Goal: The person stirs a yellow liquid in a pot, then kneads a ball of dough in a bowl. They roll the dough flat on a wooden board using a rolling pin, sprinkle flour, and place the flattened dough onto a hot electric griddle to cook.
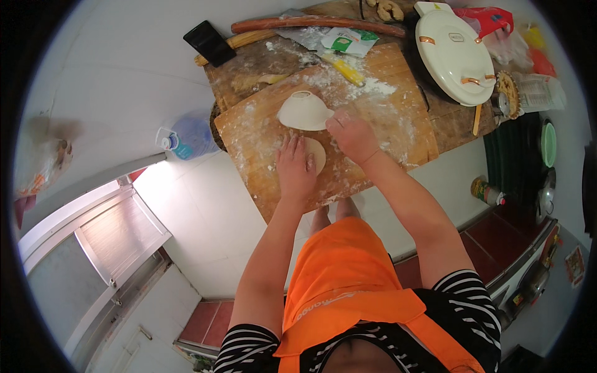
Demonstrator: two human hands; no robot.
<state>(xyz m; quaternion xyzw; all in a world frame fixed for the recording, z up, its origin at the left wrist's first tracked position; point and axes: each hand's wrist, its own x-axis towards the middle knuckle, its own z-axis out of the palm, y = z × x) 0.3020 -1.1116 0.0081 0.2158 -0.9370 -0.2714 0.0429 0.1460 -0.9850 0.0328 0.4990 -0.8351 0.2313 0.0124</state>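
A white bowl (303, 113) stands upside down on a floury wooden board (261, 186), its foot ring facing up. My right hand (352, 135) is at the bowl's right rim, with curled fingers closed at that edge; the fingertips are partly hidden. Just below the bowl, my left hand (296, 161) lies palm down over the left part of a flat round of dough (317, 154). The thumb is spread from the other fingers. Whatever is under the bowl is hidden.
Behind the board's floury far part lie a yellow-handled knife (347, 71), a flour packet (350, 42) and a long wooden rod (317, 22). A black phone (210, 43) sits at the far left corner. A white electric pan (454, 56) stands right; a water jug (191, 137), left.
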